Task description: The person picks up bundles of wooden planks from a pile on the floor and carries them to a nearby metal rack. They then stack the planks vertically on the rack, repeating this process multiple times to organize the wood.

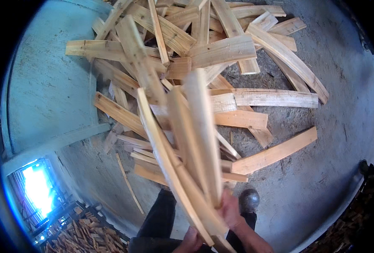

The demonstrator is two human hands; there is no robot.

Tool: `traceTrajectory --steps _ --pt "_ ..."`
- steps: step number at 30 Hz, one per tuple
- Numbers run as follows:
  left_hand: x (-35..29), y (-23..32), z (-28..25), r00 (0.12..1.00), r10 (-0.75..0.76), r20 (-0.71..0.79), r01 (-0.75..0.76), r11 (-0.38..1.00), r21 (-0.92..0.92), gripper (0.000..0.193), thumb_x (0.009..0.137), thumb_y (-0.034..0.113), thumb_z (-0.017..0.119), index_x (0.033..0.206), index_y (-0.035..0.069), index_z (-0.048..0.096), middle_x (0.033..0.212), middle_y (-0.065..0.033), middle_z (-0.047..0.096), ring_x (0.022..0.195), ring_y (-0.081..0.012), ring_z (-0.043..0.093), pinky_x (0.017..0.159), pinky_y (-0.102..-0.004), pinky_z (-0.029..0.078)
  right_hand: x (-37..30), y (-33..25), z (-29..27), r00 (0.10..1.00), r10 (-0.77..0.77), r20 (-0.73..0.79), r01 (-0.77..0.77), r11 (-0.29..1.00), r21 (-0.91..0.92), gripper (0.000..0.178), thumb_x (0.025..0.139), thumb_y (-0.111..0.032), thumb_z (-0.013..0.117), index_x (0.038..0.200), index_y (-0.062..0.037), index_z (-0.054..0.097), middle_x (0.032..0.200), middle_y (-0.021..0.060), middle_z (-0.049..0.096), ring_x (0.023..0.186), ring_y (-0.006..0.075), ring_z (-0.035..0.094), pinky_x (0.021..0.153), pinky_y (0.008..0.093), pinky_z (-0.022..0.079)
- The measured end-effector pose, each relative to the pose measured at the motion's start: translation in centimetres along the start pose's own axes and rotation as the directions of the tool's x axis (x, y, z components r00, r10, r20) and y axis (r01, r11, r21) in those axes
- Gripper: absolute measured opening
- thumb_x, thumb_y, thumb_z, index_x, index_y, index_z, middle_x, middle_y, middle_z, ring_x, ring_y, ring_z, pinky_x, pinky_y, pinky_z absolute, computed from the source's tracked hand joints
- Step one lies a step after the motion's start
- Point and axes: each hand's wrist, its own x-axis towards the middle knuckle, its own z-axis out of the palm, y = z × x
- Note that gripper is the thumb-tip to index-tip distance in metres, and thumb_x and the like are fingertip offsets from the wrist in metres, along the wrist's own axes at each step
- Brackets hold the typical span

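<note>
Several long wooden boards (206,139) stand up before me, fanned apart, their upper ends blurred by motion. My right hand (230,211) is closed round the lower right part of this bunch. Near the bottom edge my left hand (190,240) grips the lower left side, by a thin board (155,135) with a pale edge. The fingers of both hands are partly hidden. Just behind the held boards, a loose heap of wooden boards (220,50) lies crisscrossed on the floor.
A pale blue metal panel (52,84) stands at the left. Grey concrete floor (296,185) stretches right. My shoe (249,200) is close to a single board (275,152). Stacked wood pieces (86,234) fill the lower left, below a bright window (37,189). A thin stick (129,183) lies left.
</note>
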Motion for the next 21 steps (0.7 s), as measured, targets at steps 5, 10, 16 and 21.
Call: traceTrajectory --steps 5,10,16,21 --pt "4.5 -2.5 -4.2 0.983 0.103 0.151 -0.12 0.987 0.109 0.049 0.087 0.041 0.045 0.124 0.01 0.038 0.117 -0.0088 0.048 0.107 -0.0225 0.049 0.093 -0.038 0.041 2.5 -2.2 0.6 0.874 -0.347 0.342 0.456 0.828 -0.327 0.042 0.068 -0.035 0.065 0.088 -0.0032 0.047 0.07 0.0133 0.056 0.06 0.0314 0.058 0.054 0.04 0.046" --pt "10.0 -0.2 -3.4 0.997 0.053 0.049 -0.018 0.839 -0.544 0.04 0.086 0.039 0.05 0.114 0.011 0.047 0.112 -0.0032 0.054 0.103 -0.0204 0.052 0.091 -0.0408 0.042 6.5 -1.6 1.3 0.903 0.013 0.429 0.185 0.889 -0.418 0.045 0.071 -0.041 0.059 0.093 -0.0035 0.048 0.082 0.0184 0.058 0.07 0.0328 0.059 0.059 0.0397 0.047" --pt "12.9 -1.4 -12.2 0.996 0.083 -0.036 -0.088 0.987 -0.135 0.053 0.086 0.05 0.043 0.121 0.01 0.044 0.115 -0.0071 0.052 0.103 -0.0233 0.052 0.087 -0.0415 0.044 9.1 -3.5 -1.2 0.881 -0.458 0.116 0.435 0.692 -0.577 0.057 0.077 -0.046 0.053 0.111 -0.0004 0.048 0.088 0.019 0.059 0.082 0.0346 0.059 0.071 0.04 0.048" --pt "11.4 4.7 -9.6 0.997 0.076 -0.001 -0.073 0.952 -0.297 0.067 0.086 0.06 0.03 0.124 0.007 0.041 0.119 -0.0087 0.05 0.108 -0.0245 0.048 0.093 -0.0419 0.038 15.7 -2.3 -0.7 0.948 0.1 0.303 0.071 0.859 -0.507 0.071 0.076 -0.061 0.047 0.116 -0.0025 0.045 0.101 0.019 0.054 0.091 0.0357 0.058 0.075 0.0459 0.046"
